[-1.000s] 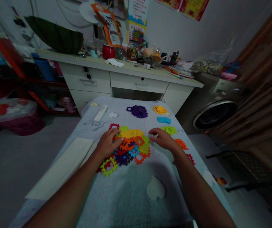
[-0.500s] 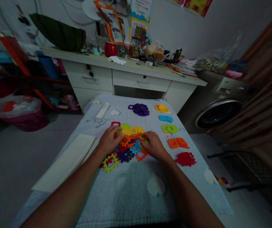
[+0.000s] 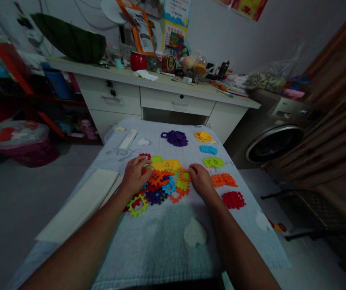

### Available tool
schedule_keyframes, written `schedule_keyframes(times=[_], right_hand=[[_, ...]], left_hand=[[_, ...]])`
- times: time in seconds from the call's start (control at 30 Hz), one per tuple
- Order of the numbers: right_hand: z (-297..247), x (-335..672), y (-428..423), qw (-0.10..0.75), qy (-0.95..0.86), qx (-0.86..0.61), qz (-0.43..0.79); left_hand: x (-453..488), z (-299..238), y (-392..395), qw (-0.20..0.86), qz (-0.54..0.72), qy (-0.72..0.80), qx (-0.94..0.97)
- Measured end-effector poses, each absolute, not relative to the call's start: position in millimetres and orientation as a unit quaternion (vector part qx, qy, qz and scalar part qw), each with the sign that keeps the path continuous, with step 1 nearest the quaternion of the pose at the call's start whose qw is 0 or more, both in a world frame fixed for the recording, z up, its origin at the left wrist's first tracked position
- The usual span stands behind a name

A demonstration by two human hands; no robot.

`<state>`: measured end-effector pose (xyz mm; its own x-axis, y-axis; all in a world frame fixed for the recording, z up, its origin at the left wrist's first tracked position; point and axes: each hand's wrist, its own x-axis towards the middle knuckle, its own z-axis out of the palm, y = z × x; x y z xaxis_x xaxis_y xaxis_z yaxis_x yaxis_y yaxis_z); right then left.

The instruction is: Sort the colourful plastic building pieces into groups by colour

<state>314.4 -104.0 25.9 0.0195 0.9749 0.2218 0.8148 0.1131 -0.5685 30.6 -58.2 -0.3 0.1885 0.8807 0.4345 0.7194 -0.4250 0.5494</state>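
A mixed heap of colourful plastic interlocking tiles (image 3: 157,181) lies in the middle of the cloth-covered table. My left hand (image 3: 135,175) rests at the heap's left side, thumb and fingers apart, touching the orange and yellow tiles. At the right side, my right hand (image 3: 201,179) pinches an orange square-frame tile (image 3: 185,174) by its right edge, above a lime-green tile (image 3: 181,185). Single-colour piles lie beyond and to the right: purple (image 3: 176,138), yellow (image 3: 203,136), blue (image 3: 208,150), lime green (image 3: 213,162), orange (image 3: 225,180) and red (image 3: 233,199).
A long white box-like slab (image 3: 79,205) lies along the table's left side, with a small white bar (image 3: 128,140) farther back. Behind the table stands a white desk (image 3: 161,80) crowded with items. A washing machine (image 3: 269,133) is at the right, near a dark chair (image 3: 312,213).
My right hand has moved slightly right, off the heap's middle, and now has the orange square-frame tile in its fingers. My left hand stays on the heap's left side.
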Motion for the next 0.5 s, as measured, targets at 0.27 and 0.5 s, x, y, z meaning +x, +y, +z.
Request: schedule_keyframes(times=[0.27,0.5], right_hand=[[30.5,317.3,-111.4,0.189,-0.753,-0.616,0.137],[29.0,326.6,-109.9,0.187,-0.770,-0.598,0.122]], left_hand=[[29.1,-6.8,-54.2,0.119,0.342,0.539,0.760],[28.5,-9.1,-50.7,0.128,0.342,0.536,0.761]])
